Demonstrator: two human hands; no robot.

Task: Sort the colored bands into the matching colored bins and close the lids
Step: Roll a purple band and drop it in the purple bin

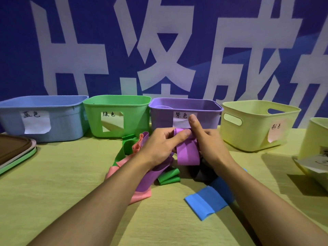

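Head cam: nearest us lay a blue band (208, 201), then the pile. Our left hand (159, 146) and right hand (207, 144) both pinched a purple band (186, 153) just before the purple bin (184, 112). Looked floppy and light, so we'd grab its folded top.

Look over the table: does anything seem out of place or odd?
Yes. The bin labelled pink is pale yellow, unlike the blue, green and purple bins, which match their labels. The bands lie in a tangled heap, and the lids sit stacked at the left edge.
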